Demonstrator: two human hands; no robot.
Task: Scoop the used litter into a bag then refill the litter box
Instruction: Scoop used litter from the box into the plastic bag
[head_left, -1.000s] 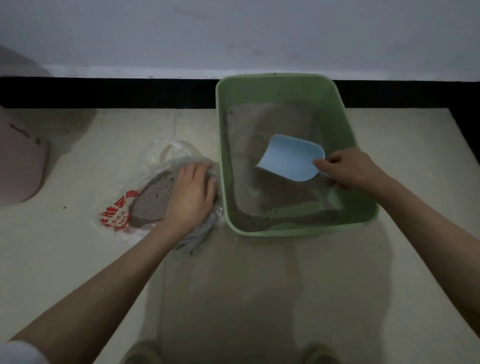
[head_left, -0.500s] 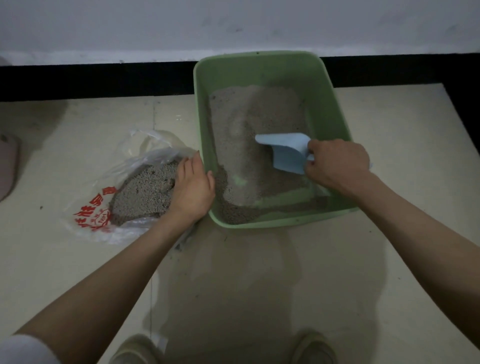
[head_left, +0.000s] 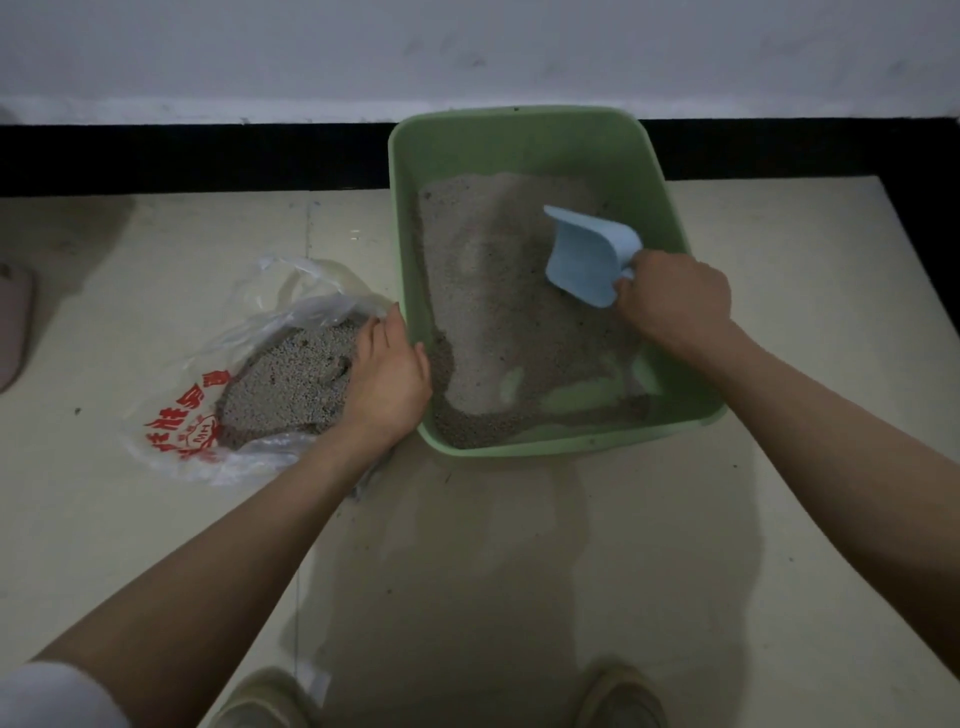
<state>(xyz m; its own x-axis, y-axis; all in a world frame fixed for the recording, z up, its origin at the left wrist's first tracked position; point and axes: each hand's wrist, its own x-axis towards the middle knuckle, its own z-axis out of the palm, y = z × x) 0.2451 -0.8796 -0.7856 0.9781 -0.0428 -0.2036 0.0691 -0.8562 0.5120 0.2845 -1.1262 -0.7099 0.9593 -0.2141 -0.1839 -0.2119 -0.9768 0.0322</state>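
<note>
right hand (head_left: 672, 299): gripping blue scoop (head_left: 589, 254) inside green litter box (head_left: 670, 208)
left hand (head_left: 387, 374): holding bag (head_left: 260, 332) mouth

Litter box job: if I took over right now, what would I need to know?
Left hand: holds the edge of the plastic bag, keeping it open beside the litter box.
Right hand: grips the handle of the blue scoop, which is down in the box over the litter.
Done: some used litter is already in the bag, and bare green floor shows at the near end of the box.
Left: scoop out the large pile that remains, then refill. No fresh litter is in view.
</note>
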